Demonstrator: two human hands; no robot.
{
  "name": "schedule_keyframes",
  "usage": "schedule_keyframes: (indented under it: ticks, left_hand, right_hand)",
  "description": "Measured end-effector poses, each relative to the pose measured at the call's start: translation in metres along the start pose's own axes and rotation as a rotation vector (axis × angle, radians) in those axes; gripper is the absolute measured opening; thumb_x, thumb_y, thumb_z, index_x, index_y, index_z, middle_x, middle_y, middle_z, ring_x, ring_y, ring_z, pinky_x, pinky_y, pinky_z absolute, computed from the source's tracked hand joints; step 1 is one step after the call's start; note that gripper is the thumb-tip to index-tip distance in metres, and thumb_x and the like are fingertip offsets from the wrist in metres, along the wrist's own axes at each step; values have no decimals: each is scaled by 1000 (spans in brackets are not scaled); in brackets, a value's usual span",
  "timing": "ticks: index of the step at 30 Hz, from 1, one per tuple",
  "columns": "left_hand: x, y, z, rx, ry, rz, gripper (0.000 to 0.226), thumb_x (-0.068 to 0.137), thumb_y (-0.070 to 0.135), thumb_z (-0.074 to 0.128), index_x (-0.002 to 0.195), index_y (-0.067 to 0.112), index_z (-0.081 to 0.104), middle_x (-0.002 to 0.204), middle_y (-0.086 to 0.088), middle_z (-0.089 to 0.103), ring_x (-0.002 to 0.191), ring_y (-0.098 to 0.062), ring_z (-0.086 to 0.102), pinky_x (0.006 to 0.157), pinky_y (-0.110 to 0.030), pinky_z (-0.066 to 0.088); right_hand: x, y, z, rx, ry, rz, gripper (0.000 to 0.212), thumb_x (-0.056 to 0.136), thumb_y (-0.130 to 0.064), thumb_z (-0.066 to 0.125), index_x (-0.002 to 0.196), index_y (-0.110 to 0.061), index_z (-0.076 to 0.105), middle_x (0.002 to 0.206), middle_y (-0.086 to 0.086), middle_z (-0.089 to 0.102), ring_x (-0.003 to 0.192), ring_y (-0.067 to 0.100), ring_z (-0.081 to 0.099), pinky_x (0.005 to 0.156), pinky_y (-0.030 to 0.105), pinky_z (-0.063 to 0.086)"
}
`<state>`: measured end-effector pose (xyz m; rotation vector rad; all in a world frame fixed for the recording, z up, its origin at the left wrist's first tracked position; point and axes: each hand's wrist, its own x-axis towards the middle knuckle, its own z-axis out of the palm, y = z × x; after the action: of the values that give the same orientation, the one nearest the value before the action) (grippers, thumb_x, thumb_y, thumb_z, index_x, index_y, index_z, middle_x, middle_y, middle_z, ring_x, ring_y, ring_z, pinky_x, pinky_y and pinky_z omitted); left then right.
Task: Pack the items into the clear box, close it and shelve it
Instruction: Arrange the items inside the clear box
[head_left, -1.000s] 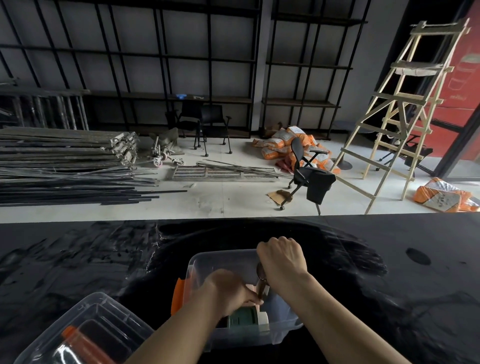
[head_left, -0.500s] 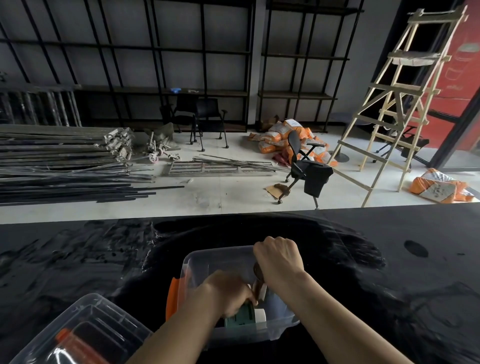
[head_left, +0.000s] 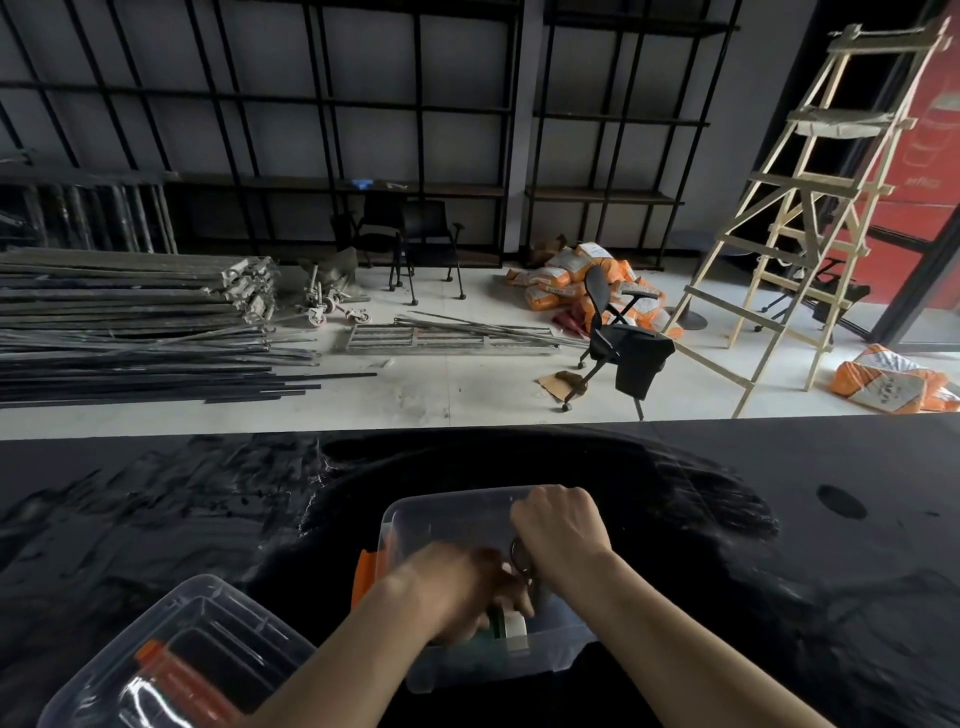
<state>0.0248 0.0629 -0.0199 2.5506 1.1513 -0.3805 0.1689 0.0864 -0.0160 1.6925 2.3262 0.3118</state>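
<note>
A clear plastic box (head_left: 447, 512) with an orange side latch (head_left: 365, 571) stands on the black table near the front edge. Both my hands reach down into it. My left hand (head_left: 462, 587) is blurred and closed over a green and white roll-like item (head_left: 506, 626) lying in the box. My right hand (head_left: 563, 535) is a fist around a dark handled tool, seemingly scissors (head_left: 521, 558), held upright inside the box. The clear lid (head_left: 171, 654) with an orange latch lies at the lower left.
The glossy black table (head_left: 779, 545) stretches wide on both sides. Beyond it lie stacked metal bars (head_left: 130, 322), an office chair (head_left: 618, 338), orange sacks (head_left: 566, 280), a wooden ladder (head_left: 810, 208) and tall black shelving (head_left: 415, 130) on the far wall.
My left hand has shifted slightly within the box and is blurred with motion. My right hand holds its grip in about the same place. The view tilted a little.
</note>
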Motion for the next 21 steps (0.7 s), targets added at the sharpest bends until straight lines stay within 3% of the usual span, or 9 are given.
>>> schedule_keyframes:
  ticks: [6,9,13,17,21]
  left_hand:
    - [-3,-4,0,4,-41,-41,35,94,27,65,127,38,60,132,-1,53,120,-25,56,96,-40,48]
    - [-2,-5,1,2,-8,-61,36,92,29,66,126,39,60,128,1,53,117,-25,57,87,-36,45]
    - [-4,-9,3,-19,24,-111,35,89,30,70,121,38,62,124,4,58,114,-22,59,77,-31,36]
    - [-4,-14,7,-49,-15,-140,36,87,25,70,120,38,63,126,6,60,115,-20,60,80,-31,37]
    - [-1,-19,8,-90,-67,-149,42,86,16,73,121,38,64,135,8,59,120,-19,60,95,-31,46]
  right_hand:
    - [-4,5,-4,-78,-34,-63,22,90,-17,65,112,-13,67,116,9,69,110,29,65,77,35,48]
    - [-2,1,0,-152,-67,-80,22,92,-25,64,111,-16,69,116,7,70,109,27,65,77,34,48]
    - [3,0,11,-262,-30,-139,25,93,-32,63,114,-18,69,116,7,70,112,29,58,88,40,45]
    - [1,5,14,-140,15,-120,23,93,-27,64,112,-16,68,117,9,69,114,30,57,93,41,46]
    - [-10,10,-3,135,106,-67,15,88,-9,63,100,-13,71,107,7,68,104,28,63,76,36,48]
